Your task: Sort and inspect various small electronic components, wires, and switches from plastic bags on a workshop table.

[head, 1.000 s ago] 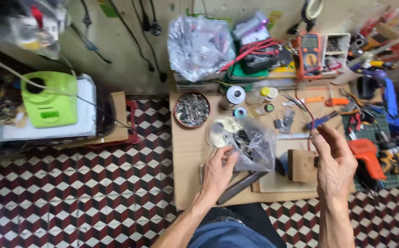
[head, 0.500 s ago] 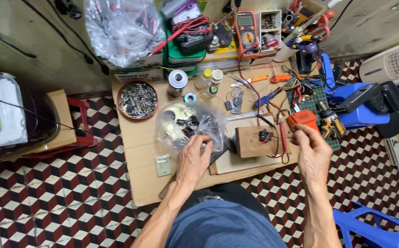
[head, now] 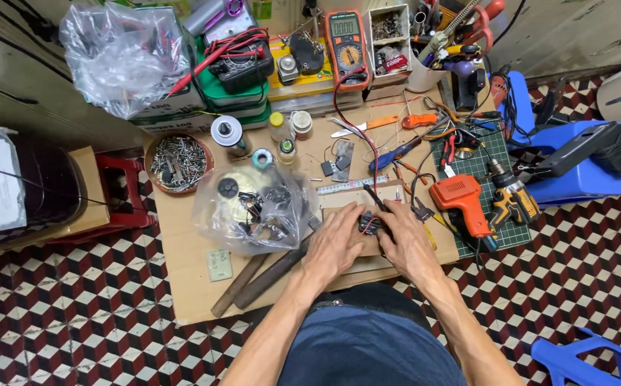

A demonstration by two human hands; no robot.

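Observation:
My left hand and my right hand meet over a small wooden block on the low brown workbench. Between their fingertips sits a small dark part with red wires, and both hands touch it. A red and a black test lead run from it toward the orange multimeter at the back. A clear plastic bag of small parts lies just left of my left hand.
An orange glue gun and a drill lie on a green cutting mat at right. A round dish of screws, two wooden handles, a steel ruler and blue plastic stools surround the bench.
My left hand has left the plastic bag and moved right to the wooden block. My right hand has come down and left to meet it. The view has shifted closer over the bench.

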